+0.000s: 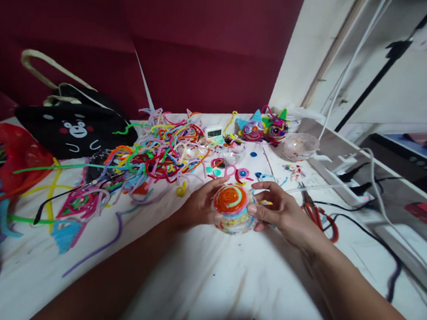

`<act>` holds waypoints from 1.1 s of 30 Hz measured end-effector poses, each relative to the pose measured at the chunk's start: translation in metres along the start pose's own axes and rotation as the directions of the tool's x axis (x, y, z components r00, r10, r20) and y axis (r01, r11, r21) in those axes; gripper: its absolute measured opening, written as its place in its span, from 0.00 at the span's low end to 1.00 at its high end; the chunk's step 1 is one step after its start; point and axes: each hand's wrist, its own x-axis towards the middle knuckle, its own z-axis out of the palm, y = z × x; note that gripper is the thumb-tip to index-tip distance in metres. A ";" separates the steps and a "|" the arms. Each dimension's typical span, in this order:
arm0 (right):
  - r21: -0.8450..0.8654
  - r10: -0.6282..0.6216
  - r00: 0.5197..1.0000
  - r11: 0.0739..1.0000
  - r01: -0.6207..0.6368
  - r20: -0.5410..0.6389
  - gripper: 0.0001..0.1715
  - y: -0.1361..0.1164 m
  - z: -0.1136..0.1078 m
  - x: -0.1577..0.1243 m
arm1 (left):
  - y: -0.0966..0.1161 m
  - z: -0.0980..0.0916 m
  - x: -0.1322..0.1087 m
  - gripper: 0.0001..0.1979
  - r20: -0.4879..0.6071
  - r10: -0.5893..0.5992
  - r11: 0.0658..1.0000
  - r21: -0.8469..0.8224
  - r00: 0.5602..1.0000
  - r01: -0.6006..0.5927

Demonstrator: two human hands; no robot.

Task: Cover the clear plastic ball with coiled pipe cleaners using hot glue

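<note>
Two bare hands cradle a round, see-through ball (pixel 230 209) over the middle of a white marbled table (pixel 224 290), its top wound with orange, mint, pink and blue coils; whether it touches the tabletop cannot be told. The left hand (pixel 202 203) curves around one side, while the right hand (pixel 277 209) grips the other between thumb and lower fingers, its index finger lifted. Just beyond the right wrist, toward the table's right edge, lie scissors (pixel 317 216) with orange handles, near a white power strip (pixel 342 185) with cables plugged in. A tangled heap of fuzzy craft stems (pixel 162 148) spreads toward the far edge, a small digital timer (pixel 213 132) beside it. Near the far right corner, a blue-eared figure (pixel 252 129) and a green-eared figure (pixel 277 127) sit side by side, next to a clear bowl (pixel 300 147). A black bag (pixel 76 125) with a bear face stands toward the far left corner, and a red plastic bag (pixel 30 156) of more stems slumps along the left edge. A purple stem (pixel 98 249) lies alone nearer the front edge.
</note>
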 end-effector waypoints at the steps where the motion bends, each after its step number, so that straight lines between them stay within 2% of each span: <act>1: -0.011 0.001 1.000 1.000 -0.001 0.014 0.40 0.000 0.000 0.000 | 0.001 -0.001 0.000 0.42 0.018 -0.014 0.999 0.035 1.000 0.013; 4: -0.055 0.007 0.998 0.998 -0.003 0.066 0.38 0.001 -0.002 -0.001 | 0.006 -0.003 -0.001 0.40 0.088 -0.046 0.989 0.143 0.995 0.033; 7: -0.094 0.013 0.994 0.996 -0.002 0.110 0.38 0.002 -0.004 -0.001 | 0.011 -0.002 -0.001 0.39 0.154 -0.080 0.987 0.152 0.985 0.056; 11: -0.159 0.013 0.993 0.987 0.006 0.114 0.38 0.003 -0.006 -0.001 | 0.013 0.001 -0.002 0.42 0.155 -0.098 0.988 0.133 0.983 0.077; 14: -0.210 -0.043 0.992 0.975 0.068 0.123 0.35 0.005 -0.007 0.001 | 0.012 0.003 -0.001 0.41 0.154 -0.112 0.992 0.075 0.982 0.101; 19: -0.337 -0.206 0.970 0.911 0.237 0.125 0.25 0.012 -0.008 0.003 | 0.009 0.005 0.000 0.36 0.096 -0.094 0.990 -0.100 0.991 0.104; 24: -0.489 -0.358 0.929 0.797 0.355 0.093 0.25 0.012 -0.009 0.000 | 0.012 0.008 0.001 0.34 -0.023 -0.111 0.978 -0.182 0.994 0.105; 27: -0.546 -0.462 0.885 0.726 0.418 0.064 0.22 0.009 -0.012 -0.002 | 0.011 0.005 0.001 0.33 -0.101 -0.117 0.971 -0.219 0.988 0.092; 29: -0.581 -0.541 0.841 0.686 0.438 -0.005 0.19 0.006 -0.016 -0.002 | 0.010 0.002 0.002 0.31 -0.176 -0.124 0.967 -0.242 0.977 0.079; 31: -0.625 -0.635 0.766 0.640 0.447 -0.103 0.15 0.004 -0.020 -0.002 | 0.010 -0.001 0.004 0.30 -0.256 -0.139 0.959 -0.275 0.957 0.066; 33: -0.694 -0.726 0.665 0.572 0.438 -0.178 0.12 0.001 -0.026 -0.001 | 0.011 -0.004 0.005 0.27 -0.316 -0.153 0.945 -0.324 0.936 0.045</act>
